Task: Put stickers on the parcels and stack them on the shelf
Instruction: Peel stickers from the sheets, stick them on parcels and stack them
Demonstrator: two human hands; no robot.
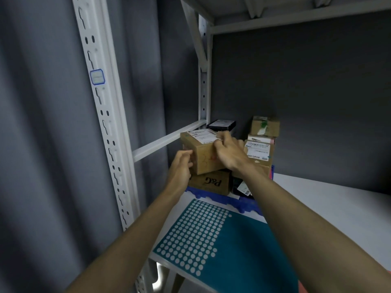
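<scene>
A brown cardboard parcel [204, 155] with a white shipping label on top sits on a P&G box [211, 182] at the back left of the white shelf [330, 199]. My left hand [181, 166] holds the parcel's near left corner with curled fingers. My right hand [227, 152] grips its top right edge, fingers curled over the label's corner. A teal sticker sheet [239, 250] with rows of pale round stickers lies on the shelf in front of the stack. More parcels [259, 149] are stacked to the right, a small one [265, 125] on top.
A blue crate edge [243, 205] shows under the parcels. A black flat box [222, 125] lies behind the held parcel. White slotted shelf uprights [101, 115] and a crossbar [167, 140] stand at the left. Grey wall behind; another shelf board overhead.
</scene>
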